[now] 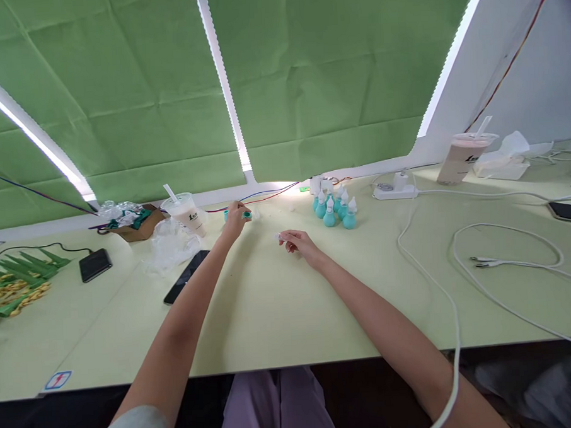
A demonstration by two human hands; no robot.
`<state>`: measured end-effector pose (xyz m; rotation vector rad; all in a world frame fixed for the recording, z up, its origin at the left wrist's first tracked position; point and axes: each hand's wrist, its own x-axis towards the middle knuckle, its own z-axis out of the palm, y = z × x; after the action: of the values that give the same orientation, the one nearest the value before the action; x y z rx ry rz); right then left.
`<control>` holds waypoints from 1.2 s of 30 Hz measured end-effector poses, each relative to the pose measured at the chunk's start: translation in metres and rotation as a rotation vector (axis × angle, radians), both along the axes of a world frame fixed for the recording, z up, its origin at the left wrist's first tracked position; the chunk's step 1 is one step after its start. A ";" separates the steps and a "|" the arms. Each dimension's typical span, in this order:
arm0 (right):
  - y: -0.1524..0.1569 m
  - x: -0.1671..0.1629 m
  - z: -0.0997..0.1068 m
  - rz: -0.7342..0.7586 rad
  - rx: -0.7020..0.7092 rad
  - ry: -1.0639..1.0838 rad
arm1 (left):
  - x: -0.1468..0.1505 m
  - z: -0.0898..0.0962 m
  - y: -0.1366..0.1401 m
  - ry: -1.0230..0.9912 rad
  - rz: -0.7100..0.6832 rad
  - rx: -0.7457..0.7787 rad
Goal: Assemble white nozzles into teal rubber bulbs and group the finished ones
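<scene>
My left hand [235,221] is closed around a small teal squeeze bulb [246,215], whose dark round opening faces right. Just left of that hand, part of another teal piece [225,215] shows behind the fingers. Lower and to the right, my right hand [300,243] pinches a small whitish, translucent tip [279,237] between thumb and fingers. The two hands are apart. Beyond my right hand, several teal squeeze bulbs [330,219] with pointed white tips stand upright in a cluster. Small clear pieces lie beside my left hand, too indistinct to name.
At left are a dark phone [187,278], a plastic bag [173,244], a drink cup [187,215], a cardboard box [141,228] and another phone [95,265]. A power strip [394,192], white cables [458,257] and a second cup [460,159] occupy the right side.
</scene>
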<state>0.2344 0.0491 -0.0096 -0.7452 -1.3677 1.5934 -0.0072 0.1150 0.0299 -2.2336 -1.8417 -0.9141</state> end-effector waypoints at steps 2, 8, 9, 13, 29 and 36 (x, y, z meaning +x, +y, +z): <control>0.000 -0.001 -0.002 0.013 -0.009 -0.004 | 0.009 0.006 -0.025 -0.136 -0.112 0.057; -0.001 0.004 -0.003 -0.063 -0.017 0.017 | 0.046 -0.008 -0.104 -0.707 -0.411 -0.230; -0.002 0.006 -0.003 -0.080 -0.010 0.022 | 0.051 -0.013 -0.112 -0.728 -0.407 -0.235; -0.010 0.010 0.003 -0.087 0.067 -0.009 | 0.065 -0.027 -0.123 -0.536 -0.334 -0.242; -0.023 0.001 0.006 -0.084 0.390 -0.310 | 0.076 -0.045 -0.133 -0.201 -0.196 -0.230; -0.021 0.009 0.007 -0.119 0.492 -0.479 | 0.069 -0.046 -0.133 -0.292 -0.306 -0.285</control>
<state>0.2434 0.0285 -0.0031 -0.9092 -1.9234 0.9493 0.0617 -0.0176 -0.0161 -2.7423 -1.8776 -1.1441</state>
